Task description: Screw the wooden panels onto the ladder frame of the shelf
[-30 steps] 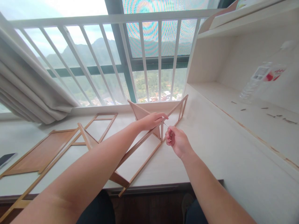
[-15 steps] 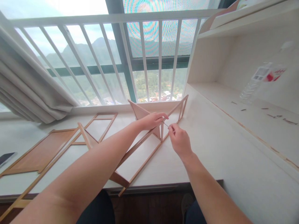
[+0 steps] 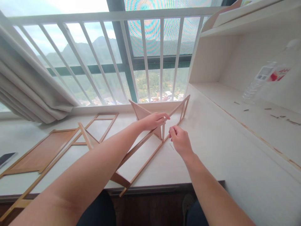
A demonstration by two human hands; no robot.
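Note:
A light wooden frame (image 3: pixel 141 157) lies across the white desk (image 3: pixel 211 150), with a panel (image 3: pixel 140 112) standing up at its far end. My left hand (image 3: pixel 154 121) grips the frame's top rail where a short upright post meets it. My right hand (image 3: pixel 180 141) hovers just right of that post, thumb and forefinger pinched together with nothing visible between them. A thin metal pin (image 3: pixel 171 146) lies on the desk by the heel of that hand.
A brown wooden panel (image 3: pixel 39 153) and an open wooden frame (image 3: pixel 102 125) lie at the left. A dark phone (image 3: pixel 6 158) sits at the far left edge. On the right shelf lie a plastic bottle (image 3: pixel 265 78) and several small screws (image 3: pixel 277 116). White railing (image 3: pixel 145 62) and a curtain (image 3: pixel 28 91) stand behind.
The thin metal pin that my right hand held against the post is no longer between my fingers; it now lies on the desk. The right hand shifted slightly up toward the post. The left hand stayed put.

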